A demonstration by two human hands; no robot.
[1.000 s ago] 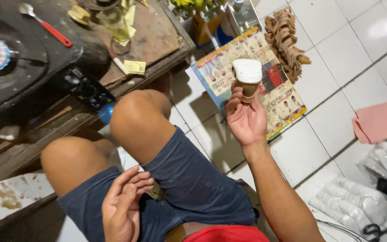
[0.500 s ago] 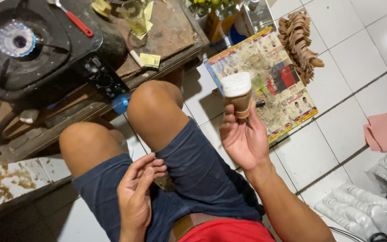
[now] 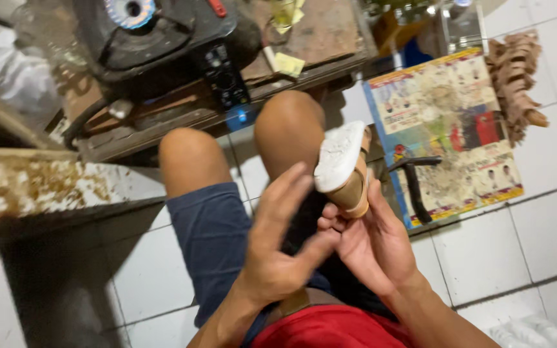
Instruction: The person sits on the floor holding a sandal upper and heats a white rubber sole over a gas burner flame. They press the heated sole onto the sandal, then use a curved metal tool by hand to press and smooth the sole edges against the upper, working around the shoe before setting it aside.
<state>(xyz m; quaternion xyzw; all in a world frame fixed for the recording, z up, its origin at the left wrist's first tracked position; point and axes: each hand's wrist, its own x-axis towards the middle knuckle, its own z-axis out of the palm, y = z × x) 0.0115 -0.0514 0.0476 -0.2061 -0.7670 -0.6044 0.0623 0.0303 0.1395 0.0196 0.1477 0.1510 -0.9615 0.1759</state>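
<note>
My right hand (image 3: pixel 372 241) holds a tan wedge-shaped shoe sole (image 3: pixel 346 171) with a white bottom, tilted over my lap. My left hand (image 3: pixel 278 238) is raised beside it, fingers spread, its thumb touching my right hand just below the sole. I sit with bare knees, in blue shorts (image 3: pixel 211 225) and a red shirt.
A lit gas burner (image 3: pixel 130 11) sits on a worn wooden bench (image 3: pixel 317 32) ahead. A colourful printed sheet (image 3: pixel 446 122) lies on the white tiled floor with a dark hammer-like tool (image 3: pixel 414 183) on it. A stack of tan pieces (image 3: pixel 514 77) lies at its right.
My right hand brought the sole down and tilted it towards my lap. My left hand rose from my thigh to meet it. The view shifted left.
</note>
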